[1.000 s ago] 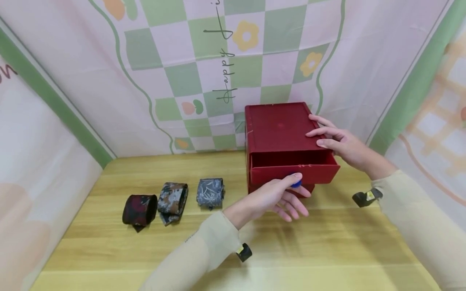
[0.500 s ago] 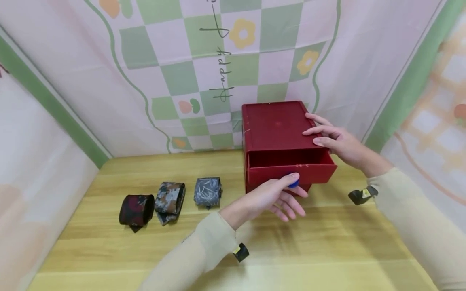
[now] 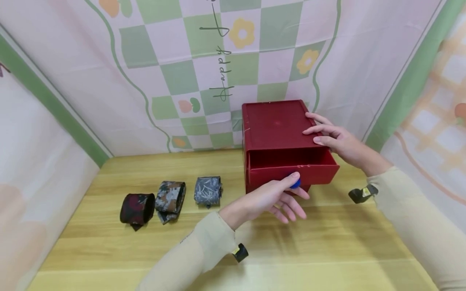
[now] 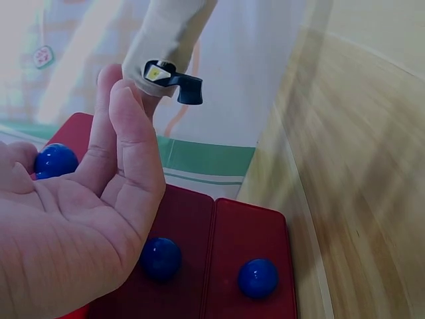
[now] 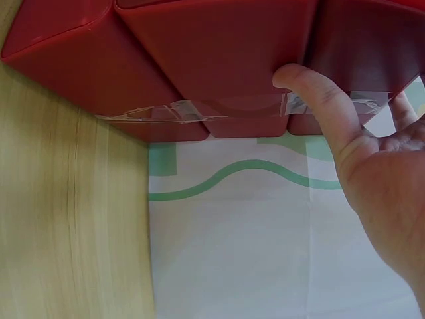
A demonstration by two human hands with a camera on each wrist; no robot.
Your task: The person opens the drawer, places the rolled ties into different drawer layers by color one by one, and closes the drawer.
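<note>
A dark red drawer box (image 3: 276,125) stands against the back curtain, its top drawer (image 3: 316,173) pulled partway out. No contents show in the visible part of that drawer. My left hand (image 3: 269,200) pinches the drawer's blue round knob (image 3: 295,183) with the thumb against it, the other fingers extended below. In the left wrist view, two lower drawer fronts carry blue knobs, a middle one (image 4: 161,259) and a bottom one (image 4: 257,278). My right hand (image 3: 340,141) rests on the box's right top edge. In the right wrist view its thumb (image 5: 322,100) presses the box's side.
On the wooden table (image 3: 109,254), left of the box, lie three rolled neckties: a dark red-black one (image 3: 136,209), a camouflage-patterned one (image 3: 170,198) and a grey leaf-patterned one (image 3: 208,190). Patterned curtains (image 3: 182,81) enclose the back and sides.
The top drawer has come out very slightly further, with my left hand still on its knob. My right hand stays on the box, and the view has shifted a little.
</note>
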